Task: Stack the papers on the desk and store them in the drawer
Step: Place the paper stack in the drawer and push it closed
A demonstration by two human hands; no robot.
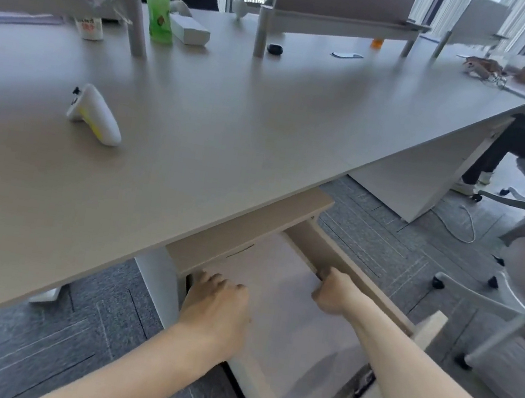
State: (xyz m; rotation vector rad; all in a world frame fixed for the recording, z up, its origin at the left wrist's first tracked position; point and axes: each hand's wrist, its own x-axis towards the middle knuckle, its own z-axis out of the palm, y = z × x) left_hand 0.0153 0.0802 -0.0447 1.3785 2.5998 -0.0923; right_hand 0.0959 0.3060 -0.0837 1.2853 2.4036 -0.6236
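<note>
The person is pressing the papers (pixel 281 308) flat inside the open drawer (pixel 362 276) under the desk (pixel 231 125), the left hand (pixel 216 308) spread on their near edge, the right hand (pixel 330 292) curling its fingers (pixel 325 274) around their far corner, apparently squaring them.
</note>
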